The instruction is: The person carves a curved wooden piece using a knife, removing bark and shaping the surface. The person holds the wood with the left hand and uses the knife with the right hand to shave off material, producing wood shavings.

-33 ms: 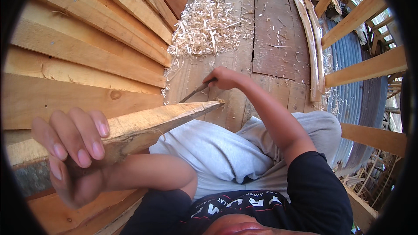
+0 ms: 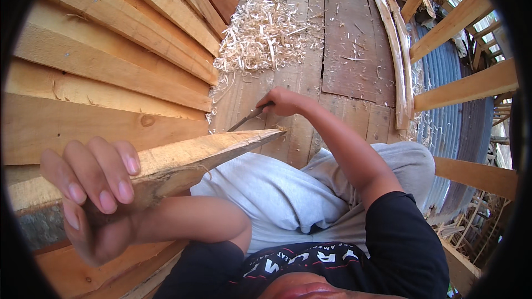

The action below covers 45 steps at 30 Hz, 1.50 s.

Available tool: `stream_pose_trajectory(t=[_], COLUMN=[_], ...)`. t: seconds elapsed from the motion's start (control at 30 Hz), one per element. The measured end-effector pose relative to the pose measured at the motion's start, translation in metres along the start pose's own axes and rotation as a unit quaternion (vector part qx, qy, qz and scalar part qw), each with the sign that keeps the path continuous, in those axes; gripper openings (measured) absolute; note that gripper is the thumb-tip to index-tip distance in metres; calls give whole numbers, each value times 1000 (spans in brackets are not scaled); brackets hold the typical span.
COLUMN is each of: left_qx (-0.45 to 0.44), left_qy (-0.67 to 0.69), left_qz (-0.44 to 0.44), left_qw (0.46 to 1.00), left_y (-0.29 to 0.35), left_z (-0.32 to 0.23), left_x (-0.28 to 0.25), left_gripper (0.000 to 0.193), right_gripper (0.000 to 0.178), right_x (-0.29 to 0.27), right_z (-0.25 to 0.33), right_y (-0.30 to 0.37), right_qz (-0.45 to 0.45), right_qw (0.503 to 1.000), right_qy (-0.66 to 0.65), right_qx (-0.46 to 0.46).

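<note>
My left hand (image 2: 102, 182) is wrapped around a long piece of wood (image 2: 205, 147), its fingers over the top edge. The wood reaches across my lap and tapers to a rough point, pale on top with a darker, bark-like lower side. Beyond it, my right hand (image 2: 284, 102) is closed around the dark handle of a knife (image 2: 250, 117). The knife slants down toward the far side of the wood, where the rest of its blade is hidden. Whether the blade touches the wood I cannot tell.
Curled wood shavings (image 2: 263, 36) lie heaped on the plank floor (image 2: 307, 133) ahead. An overlapping board wall (image 2: 105, 91) stands close on my left. Two long pale strips (image 2: 396, 50) lie to the right, beside slanting wooden rails (image 2: 465, 84) and corrugated metal sheets (image 2: 443, 111).
My right hand has shifted very slightly toward me and to the left with the knife. The left hand and the wood look unmoved.
</note>
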<state>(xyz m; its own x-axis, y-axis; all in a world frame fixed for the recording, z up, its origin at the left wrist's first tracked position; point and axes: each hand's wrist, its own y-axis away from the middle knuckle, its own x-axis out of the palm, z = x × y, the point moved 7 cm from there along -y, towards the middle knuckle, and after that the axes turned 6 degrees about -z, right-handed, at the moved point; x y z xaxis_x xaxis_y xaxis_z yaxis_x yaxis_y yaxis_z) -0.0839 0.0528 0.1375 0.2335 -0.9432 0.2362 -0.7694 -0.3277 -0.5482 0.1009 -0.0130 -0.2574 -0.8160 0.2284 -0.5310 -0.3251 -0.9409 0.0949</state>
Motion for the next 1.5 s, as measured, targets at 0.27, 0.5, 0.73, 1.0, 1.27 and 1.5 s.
stream_pose_trajectory(t=[0.27, 0.5, 0.73, 1.0, 1.27, 1.5], left_qx=[-3, -1, 5, 4, 2, 6], left_qy=[-10, -5, -6, 3, 3, -8], left_qz=[0, -7, -16, -6, -10, -22], left_qw=[1000, 1000, 1000, 1000, 1000, 1000], left_y=[1, -1, 1, -1, 1, -1], left_z=[2, 4, 1, 2, 2, 2], left_x=[-3, -1, -3, -1, -4, -4], left_gripper=[13, 14, 14, 14, 13, 13], right_gripper=[14, 14, 13, 17, 13, 18], right_x=[-46, -19, -56, -27, -83, -95], right_z=[-2, 26, 13, 30, 14, 34], right_y=[0, -6, 6, -6, 12, 19], right_qz=[-262, -163, -332, -222, -379, -352], right_qw=[962, 985, 938, 969, 918, 926], right_qy=[66, 35, 72, 49, 112, 138], right_qx=[44, -47, 65, -92, 28, -13])
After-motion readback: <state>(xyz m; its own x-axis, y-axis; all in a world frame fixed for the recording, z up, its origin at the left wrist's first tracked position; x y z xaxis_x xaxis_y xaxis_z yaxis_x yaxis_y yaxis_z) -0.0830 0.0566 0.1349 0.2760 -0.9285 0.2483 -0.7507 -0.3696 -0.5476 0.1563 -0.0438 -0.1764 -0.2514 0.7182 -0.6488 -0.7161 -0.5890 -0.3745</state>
